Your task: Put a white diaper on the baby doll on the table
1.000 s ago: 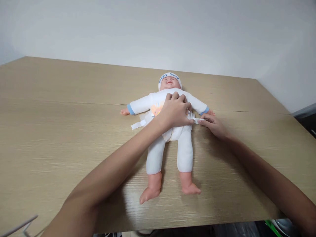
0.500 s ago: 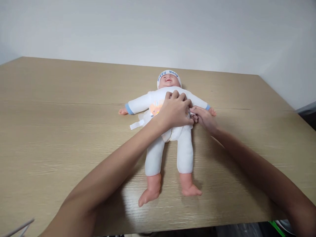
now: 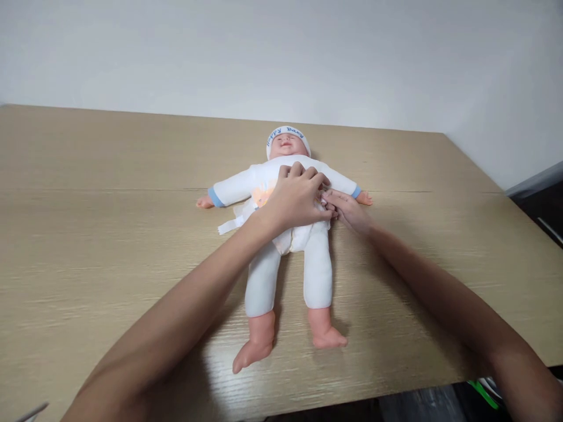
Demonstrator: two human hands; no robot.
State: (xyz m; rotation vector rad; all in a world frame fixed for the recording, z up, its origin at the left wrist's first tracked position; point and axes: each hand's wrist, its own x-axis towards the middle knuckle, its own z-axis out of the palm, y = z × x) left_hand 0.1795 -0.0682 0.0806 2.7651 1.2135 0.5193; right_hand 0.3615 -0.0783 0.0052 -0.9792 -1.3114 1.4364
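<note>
A baby doll (image 3: pixel 308 269) in a white suit and a white cap lies on its back on the wooden table (image 3: pixel 109 234), head away from me. A white diaper (image 3: pixel 290 237) is around its hips, with a loose tape tab (image 3: pixel 231 224) sticking out on the left. My left hand (image 3: pixel 297 196) lies over the doll's belly, fingers curled and pressing down on the diaper front. My right hand (image 3: pixel 347 210) is at the doll's right hip, fingertips pinched against the diaper's side by my left hand; what they pinch is hidden.
The table's near edge runs along the bottom, with dark floor and a green object (image 3: pixel 481 391) below it at the right. A plain white wall (image 3: pixel 281 53) stands behind the table. A thin pale rod tip (image 3: pixel 30 412) shows at the bottom left.
My right hand, which held the right tape tab pulled out to the side, has moved in to the doll's hip beside my left hand. The view shifted slightly, so the doll sits a little further left.
</note>
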